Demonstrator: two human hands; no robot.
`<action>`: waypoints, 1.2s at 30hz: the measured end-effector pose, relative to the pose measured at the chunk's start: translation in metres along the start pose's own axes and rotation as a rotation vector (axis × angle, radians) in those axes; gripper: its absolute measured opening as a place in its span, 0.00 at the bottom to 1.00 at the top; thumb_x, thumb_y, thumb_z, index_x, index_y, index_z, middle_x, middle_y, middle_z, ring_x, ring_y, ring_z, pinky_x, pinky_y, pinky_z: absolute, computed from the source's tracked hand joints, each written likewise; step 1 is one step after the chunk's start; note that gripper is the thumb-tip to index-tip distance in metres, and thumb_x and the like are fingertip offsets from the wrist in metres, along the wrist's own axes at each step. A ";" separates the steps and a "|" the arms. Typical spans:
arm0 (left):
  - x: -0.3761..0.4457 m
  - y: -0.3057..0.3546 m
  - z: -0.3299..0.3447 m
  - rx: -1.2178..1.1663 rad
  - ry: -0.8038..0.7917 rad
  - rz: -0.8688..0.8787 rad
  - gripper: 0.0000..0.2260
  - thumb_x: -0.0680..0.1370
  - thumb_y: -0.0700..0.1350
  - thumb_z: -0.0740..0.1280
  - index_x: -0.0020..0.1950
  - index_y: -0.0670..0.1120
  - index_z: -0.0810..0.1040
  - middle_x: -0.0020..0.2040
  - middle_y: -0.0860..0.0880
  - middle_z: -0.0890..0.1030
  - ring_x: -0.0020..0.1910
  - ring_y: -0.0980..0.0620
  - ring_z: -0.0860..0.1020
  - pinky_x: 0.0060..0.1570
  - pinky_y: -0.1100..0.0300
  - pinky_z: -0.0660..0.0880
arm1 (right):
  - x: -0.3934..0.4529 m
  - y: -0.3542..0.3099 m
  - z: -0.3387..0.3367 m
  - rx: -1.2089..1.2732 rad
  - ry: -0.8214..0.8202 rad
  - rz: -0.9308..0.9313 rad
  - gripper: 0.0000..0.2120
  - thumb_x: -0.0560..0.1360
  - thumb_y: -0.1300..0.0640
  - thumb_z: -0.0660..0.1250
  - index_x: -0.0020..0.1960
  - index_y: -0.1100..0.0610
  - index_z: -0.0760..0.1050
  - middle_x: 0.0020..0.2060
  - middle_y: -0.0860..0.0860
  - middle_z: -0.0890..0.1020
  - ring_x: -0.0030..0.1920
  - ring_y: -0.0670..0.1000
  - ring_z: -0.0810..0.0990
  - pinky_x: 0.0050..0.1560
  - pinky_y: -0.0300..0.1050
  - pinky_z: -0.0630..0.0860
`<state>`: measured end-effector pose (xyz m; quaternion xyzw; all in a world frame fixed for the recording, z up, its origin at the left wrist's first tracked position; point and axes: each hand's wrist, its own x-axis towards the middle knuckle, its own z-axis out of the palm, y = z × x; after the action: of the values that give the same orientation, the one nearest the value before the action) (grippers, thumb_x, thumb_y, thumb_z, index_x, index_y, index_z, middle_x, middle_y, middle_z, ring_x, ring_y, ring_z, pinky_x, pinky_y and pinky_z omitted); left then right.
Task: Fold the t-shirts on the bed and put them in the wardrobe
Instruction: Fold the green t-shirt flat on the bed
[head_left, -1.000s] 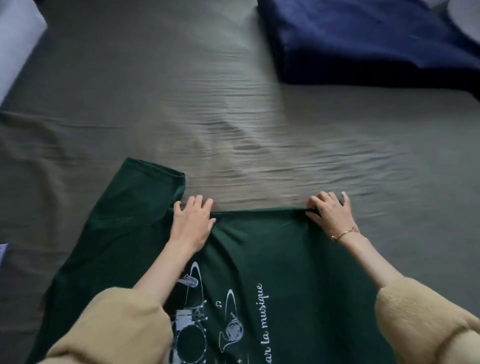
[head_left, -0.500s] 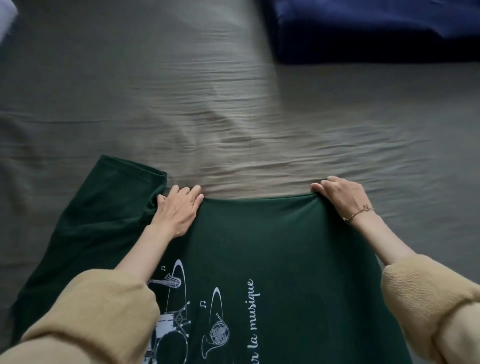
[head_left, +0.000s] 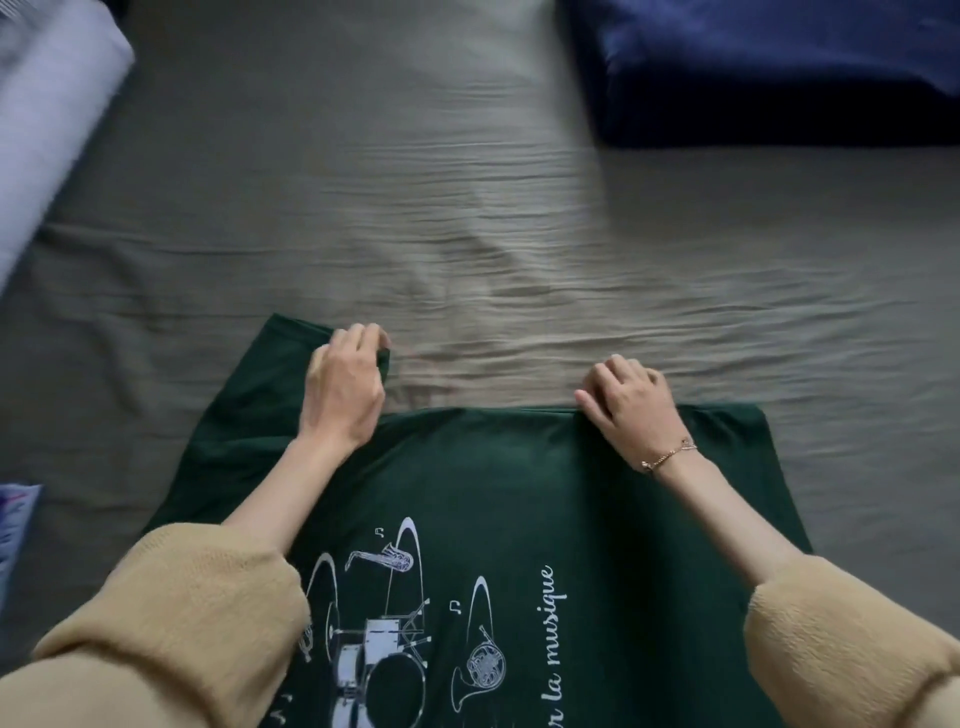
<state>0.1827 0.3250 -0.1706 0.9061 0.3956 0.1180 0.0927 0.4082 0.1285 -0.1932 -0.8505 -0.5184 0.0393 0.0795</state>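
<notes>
In the head view, a dark green cotton t-shirt with a white print of musical instruments and script lettering (head_left: 509, 519) lies spread face-up on the grey-brown wrinkled bed sheet (head_left: 467, 234), its far edge running straight across between the two hands. The left hand (head_left: 345, 384) reaches to the sleeve that sticks out at the far left corner, and its fingers (head_left: 371, 338) are curled round the sleeve's end, gripping the cloth there. The right hand (head_left: 631, 402), with a thin gold bracelet (head_left: 667, 457) at the wrist, rests on the far edge of the shirt; its fingers are bent at the knuckles, but whether they pinch the hem or only press on it cannot be told. The right side of the shirt ends in a clean straight line with no sleeve showing, which suggests that side is already turned under or in, while the left sleeve is not yet folded. So the folding of this shirt looks to be at an early stage: the left sleeve, the lengthwise folds and the trip to the wardrobe, which is not in view, all remain. A dark blue folded cloth or cushion (head_left: 779, 73) lies well apart at the far right, and a pale lilac bundle (head_left: 47, 119) at the far left.
</notes>
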 end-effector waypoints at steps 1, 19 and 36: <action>0.006 -0.015 -0.004 0.048 0.005 -0.058 0.16 0.74 0.34 0.57 0.59 0.43 0.74 0.55 0.44 0.76 0.56 0.42 0.72 0.57 0.49 0.65 | 0.006 -0.016 -0.001 0.069 -0.093 -0.051 0.19 0.76 0.43 0.54 0.47 0.57 0.74 0.46 0.55 0.75 0.51 0.56 0.74 0.53 0.50 0.66; 0.066 -0.139 -0.004 -0.097 -0.373 -0.608 0.19 0.83 0.49 0.51 0.69 0.39 0.63 0.68 0.32 0.67 0.68 0.36 0.64 0.65 0.50 0.59 | 0.112 -0.203 0.037 0.336 -0.405 0.206 0.11 0.77 0.43 0.58 0.54 0.46 0.72 0.55 0.45 0.80 0.65 0.51 0.70 0.69 0.65 0.43; -0.042 -0.174 -0.052 -0.381 -0.418 -0.660 0.19 0.78 0.54 0.63 0.54 0.38 0.78 0.58 0.39 0.78 0.57 0.42 0.73 0.54 0.54 0.66 | 0.088 -0.188 0.023 0.647 -0.423 0.346 0.18 0.79 0.40 0.52 0.55 0.52 0.69 0.45 0.47 0.81 0.63 0.51 0.73 0.73 0.55 0.41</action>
<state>0.0190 0.4145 -0.1720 0.7022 0.6078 -0.0331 0.3692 0.2803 0.2938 -0.1809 -0.8294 -0.3339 0.3864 0.2267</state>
